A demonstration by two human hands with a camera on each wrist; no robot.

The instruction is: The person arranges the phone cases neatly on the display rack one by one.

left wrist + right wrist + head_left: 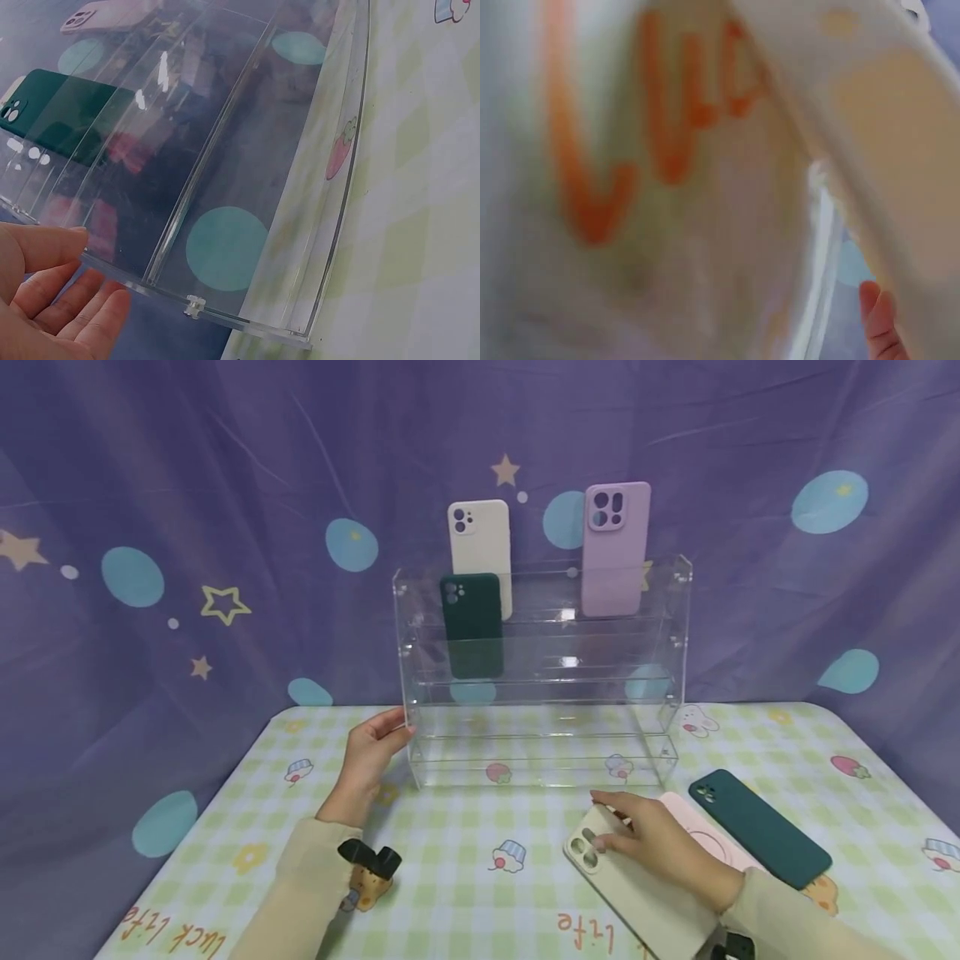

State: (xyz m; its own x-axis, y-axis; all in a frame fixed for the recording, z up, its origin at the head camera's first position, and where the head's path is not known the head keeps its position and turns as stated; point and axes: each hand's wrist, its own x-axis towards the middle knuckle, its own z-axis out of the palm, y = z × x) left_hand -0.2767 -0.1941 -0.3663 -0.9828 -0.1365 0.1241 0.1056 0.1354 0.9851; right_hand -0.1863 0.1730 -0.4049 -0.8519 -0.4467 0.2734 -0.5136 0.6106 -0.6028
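A clear acrylic tiered rack (547, 718) stands on the table. My left hand (375, 745) is at its left side, thumb touching the panel's edge; in the left wrist view the fingers (75, 311) lie loosely bent beside that edge. With my right hand (652, 843) I grip a cream phone case (637, 893) by its camera end, near the table's front right; the right wrist view shows this case (900, 142) close up and blurred. On the rack are a white phone case (480, 539), a dark green phone case (472, 627) and a lilac phone case (615, 552).
To the right of the held case lie a pink phone case (708, 835) and another dark green phone case (761, 827). A green-checked cloth (450, 877) covers the table. Behind the rack hangs a purple patterned curtain (262, 510).
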